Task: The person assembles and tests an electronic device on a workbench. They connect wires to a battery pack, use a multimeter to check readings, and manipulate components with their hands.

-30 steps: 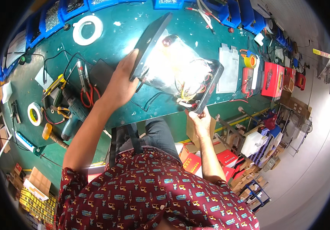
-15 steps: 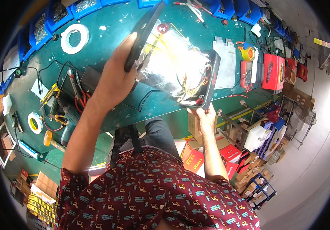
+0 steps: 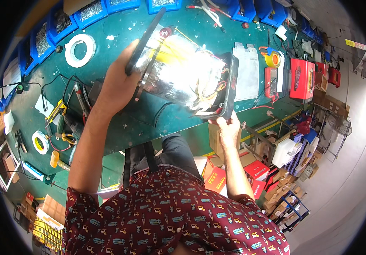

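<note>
The foil-wrapped battery pack [image 3: 183, 74], black plates capping both ends, is held up above the green surface [image 3: 123, 127], its long axis running from ten o'clock down to four o'clock. The left hand [image 3: 117, 83] has its grip clamped on the upper-left end plate, while the right hand [image 3: 226, 127] is closed on the lower-right plate from beneath. A white tape roll [image 3: 80, 50] lies on the surface at ten o'clock, and a red box [image 3: 302, 78] at three o'clock.
</note>
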Action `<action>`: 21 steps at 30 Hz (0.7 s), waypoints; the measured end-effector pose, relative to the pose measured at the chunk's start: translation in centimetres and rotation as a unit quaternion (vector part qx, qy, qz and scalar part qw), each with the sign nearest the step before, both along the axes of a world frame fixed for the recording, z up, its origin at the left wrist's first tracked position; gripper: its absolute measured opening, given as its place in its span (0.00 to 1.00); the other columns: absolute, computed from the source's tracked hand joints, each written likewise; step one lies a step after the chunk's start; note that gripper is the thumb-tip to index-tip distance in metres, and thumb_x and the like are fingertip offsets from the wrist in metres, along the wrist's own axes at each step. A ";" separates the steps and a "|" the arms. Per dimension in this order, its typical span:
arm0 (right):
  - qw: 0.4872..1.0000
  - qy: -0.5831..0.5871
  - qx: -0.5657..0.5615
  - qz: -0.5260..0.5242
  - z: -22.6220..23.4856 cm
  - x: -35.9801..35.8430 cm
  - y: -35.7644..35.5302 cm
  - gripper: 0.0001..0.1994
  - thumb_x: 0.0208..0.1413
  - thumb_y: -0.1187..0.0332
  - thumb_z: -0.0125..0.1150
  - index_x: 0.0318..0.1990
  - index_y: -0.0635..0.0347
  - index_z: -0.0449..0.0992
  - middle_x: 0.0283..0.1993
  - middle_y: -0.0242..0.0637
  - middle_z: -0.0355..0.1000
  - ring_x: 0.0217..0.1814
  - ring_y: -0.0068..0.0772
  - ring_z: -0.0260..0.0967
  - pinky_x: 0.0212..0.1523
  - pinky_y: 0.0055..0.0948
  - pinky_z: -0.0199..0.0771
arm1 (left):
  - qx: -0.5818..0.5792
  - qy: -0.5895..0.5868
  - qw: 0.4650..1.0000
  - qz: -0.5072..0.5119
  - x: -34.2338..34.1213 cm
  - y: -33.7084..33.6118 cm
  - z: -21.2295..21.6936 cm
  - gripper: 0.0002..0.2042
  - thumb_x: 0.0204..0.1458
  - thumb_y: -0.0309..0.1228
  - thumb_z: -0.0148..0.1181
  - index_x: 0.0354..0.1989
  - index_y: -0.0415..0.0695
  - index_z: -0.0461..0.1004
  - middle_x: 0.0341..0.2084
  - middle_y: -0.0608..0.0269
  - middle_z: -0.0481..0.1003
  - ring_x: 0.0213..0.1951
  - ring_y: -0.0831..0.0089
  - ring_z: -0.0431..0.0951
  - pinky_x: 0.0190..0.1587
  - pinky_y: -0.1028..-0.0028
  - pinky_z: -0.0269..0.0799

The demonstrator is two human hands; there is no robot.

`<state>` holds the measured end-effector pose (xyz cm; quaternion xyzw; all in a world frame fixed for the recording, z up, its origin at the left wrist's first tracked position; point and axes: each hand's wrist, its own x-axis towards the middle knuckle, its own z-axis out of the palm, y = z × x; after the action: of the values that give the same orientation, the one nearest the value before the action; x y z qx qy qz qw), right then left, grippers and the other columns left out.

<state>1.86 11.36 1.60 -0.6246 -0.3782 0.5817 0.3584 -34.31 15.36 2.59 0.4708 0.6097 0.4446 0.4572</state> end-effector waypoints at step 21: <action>0.998 0.010 0.007 -0.056 -1.7 1.7 -1.1 0.11 0.60 0.76 0.54 0.49 0.70 0.75 0.43 0.37 0.76 0.41 0.30 0.78 0.46 0.35 0.86 | 0.080 0.103 0.991 -0.029 1.8 1.1 2.9 0.32 0.55 0.15 0.47 0.72 0.43 0.57 0.63 0.45 0.68 0.65 0.56 0.69 0.67 0.65 0.60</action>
<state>3.61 10.24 -0.06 -0.6367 -0.3433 0.5642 0.3981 -32.55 16.46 5.51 0.5665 0.6025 0.4273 0.3654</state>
